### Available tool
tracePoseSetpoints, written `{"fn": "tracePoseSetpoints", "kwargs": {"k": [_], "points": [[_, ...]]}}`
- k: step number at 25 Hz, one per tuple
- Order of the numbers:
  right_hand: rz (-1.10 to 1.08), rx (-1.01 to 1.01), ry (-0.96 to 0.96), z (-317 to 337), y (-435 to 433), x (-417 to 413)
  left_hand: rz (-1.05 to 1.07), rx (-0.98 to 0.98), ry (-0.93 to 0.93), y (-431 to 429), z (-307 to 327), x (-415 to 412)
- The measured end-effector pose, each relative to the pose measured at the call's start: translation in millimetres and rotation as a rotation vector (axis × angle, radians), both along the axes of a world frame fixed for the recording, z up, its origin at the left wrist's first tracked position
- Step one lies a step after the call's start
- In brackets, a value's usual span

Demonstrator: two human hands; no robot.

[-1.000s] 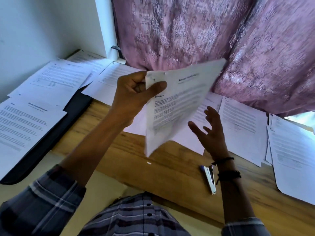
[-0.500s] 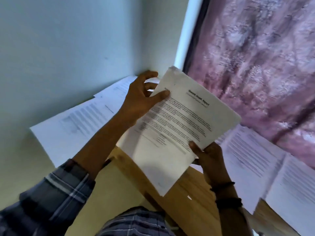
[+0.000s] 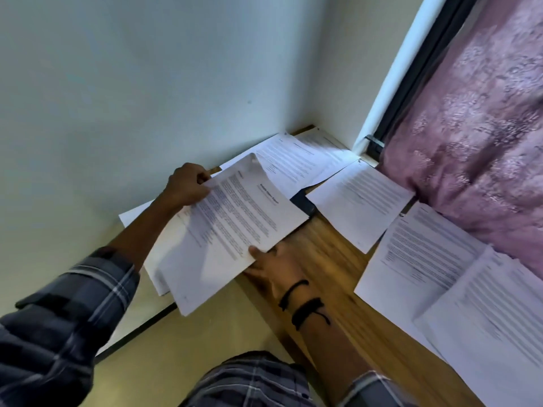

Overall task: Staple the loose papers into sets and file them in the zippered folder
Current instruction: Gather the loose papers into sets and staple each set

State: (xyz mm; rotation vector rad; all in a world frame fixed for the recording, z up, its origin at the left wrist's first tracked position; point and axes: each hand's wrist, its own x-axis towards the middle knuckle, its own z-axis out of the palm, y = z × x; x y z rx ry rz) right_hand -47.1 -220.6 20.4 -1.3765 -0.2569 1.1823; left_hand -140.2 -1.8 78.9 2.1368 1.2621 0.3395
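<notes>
The left hand [image 3: 188, 186] pinches the upper corner of a printed paper set [image 3: 235, 224], fingers curled round its edge. The right hand [image 3: 273, 267] clamps the set's lower edge at its 4 o'clock, thumb on top and fingers beneath. The set sits tilted over a white sheaf [image 3: 158, 259] at the left end of the wooden table [image 3: 326, 259], close to the wall; whether the two touch cannot be told. A dark folder [image 3: 304, 202] corner peeks out at the set's 2 o'clock. Loose sheets [image 3: 417, 259] lie flat on the table from 12 to 4 o'clock, beside a pink curtain [image 3: 470, 142]. Black bands [image 3: 308, 311] circle the right wrist.
</notes>
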Motion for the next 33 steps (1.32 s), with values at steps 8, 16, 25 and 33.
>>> {"fn": "tracePoseSetpoints", "kwargs": {"k": [8, 16, 25, 33], "points": [[0.079, -0.280, -0.223, -17.1, 38.8, -24.8, 0.046, 0.198, 0.219, 50.0, -47.5, -14.6], [-0.166, -0.307, -0.296, -3.7, 18.3, 24.6, -0.311, 0.190, 0.089, -1.0, -53.5, 110.8], [-0.438, -0.287, -0.162, -11.9, -25.9, 79.0, -0.409, 0.355, 0.201, -34.9, -80.4, 157.9], [-0.490, 0.125, -0.159, 37.0, -58.8, 118.8, -0.547, 0.552, -0.458, -127.6, -35.6, 148.0]]}}
